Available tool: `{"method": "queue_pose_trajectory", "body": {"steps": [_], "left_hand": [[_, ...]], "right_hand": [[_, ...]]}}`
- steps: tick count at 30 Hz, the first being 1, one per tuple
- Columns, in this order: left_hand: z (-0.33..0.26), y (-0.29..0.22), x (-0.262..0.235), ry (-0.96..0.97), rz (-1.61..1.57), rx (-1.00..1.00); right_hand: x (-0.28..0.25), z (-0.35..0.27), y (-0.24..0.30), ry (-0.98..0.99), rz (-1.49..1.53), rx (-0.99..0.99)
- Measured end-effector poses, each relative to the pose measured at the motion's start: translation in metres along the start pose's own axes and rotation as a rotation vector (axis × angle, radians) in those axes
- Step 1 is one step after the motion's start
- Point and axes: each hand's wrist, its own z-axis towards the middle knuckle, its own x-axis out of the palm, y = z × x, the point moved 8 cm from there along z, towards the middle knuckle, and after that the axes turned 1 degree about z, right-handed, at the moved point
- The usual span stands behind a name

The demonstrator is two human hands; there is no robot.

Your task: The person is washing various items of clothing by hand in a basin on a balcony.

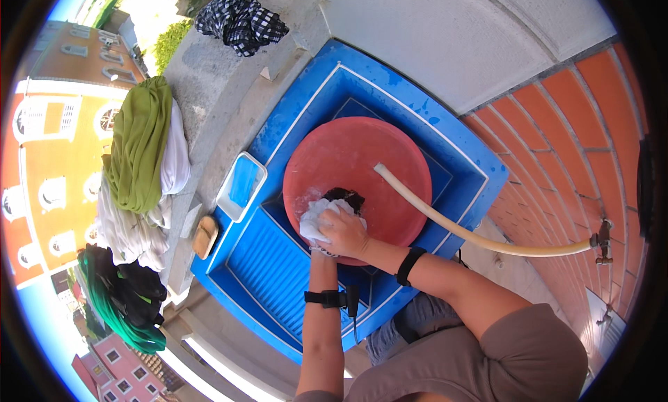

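Both of my hands meet at the near left part of a red plastic basin [383,141]. My right hand [346,234] grips a bunched wet white cloth [315,217], its fingers curled over it. My left hand [323,248] is pressed against the same cloth from the near side; its fingers are mostly hidden behind the right hand and the fabric. A dark cloth [346,196] lies in the basin just beyond the white one. The end of a beige hose [445,226] hangs over the basin, to the right of my hands.
The basin sits in a blue sink [465,164] with a ribbed washboard [271,266]. On the left ledge are a white tray [261,179] and a scrubbing brush [205,236]. Green [142,148], white, black and checkered [240,22] garments drape over the wall. A tap [604,242] feeds the hose.
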Motion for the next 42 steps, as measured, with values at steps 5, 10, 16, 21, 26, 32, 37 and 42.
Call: {"method": "queue_pose_trajectory", "body": {"steps": [5, 10, 16, 21, 26, 32, 37, 42], "left_hand": [[-0.013, 0.003, 0.011, -0.606, 0.239, -0.131], [-0.043, -0.058, 0.047, -0.717, 0.658, 0.090], [-0.069, -0.102, 0.065, -0.706, 1.427, 0.318], [-0.082, -0.098, 0.121, -0.608, 2.024, 0.606], [-0.081, -0.067, 0.122, -0.334, 2.071, 0.440], [-0.071, -0.002, 0.083, -0.061, 2.090, -0.292], [-0.062, 0.034, 0.047, -0.002, 2.233, -0.523], [-0.053, 0.031, 0.019, -0.214, 2.426, -0.457]], "right_hand": [[0.015, 0.023, -0.060, 0.213, -0.062, 0.223], [-0.003, 0.059, -0.096, 0.137, -0.223, 0.274], [-0.046, 0.098, -0.113, 0.202, -0.051, 0.257], [-0.067, 0.095, -0.103, 0.442, -0.227, 0.317], [-0.063, 0.075, -0.118, 0.528, -0.343, 0.235], [-0.014, 0.051, -0.098, 0.810, -0.473, 0.209], [0.020, 0.034, -0.118, 0.562, -0.598, 0.565], [0.047, 0.015, -0.128, 0.624, -0.749, 0.541]]}}
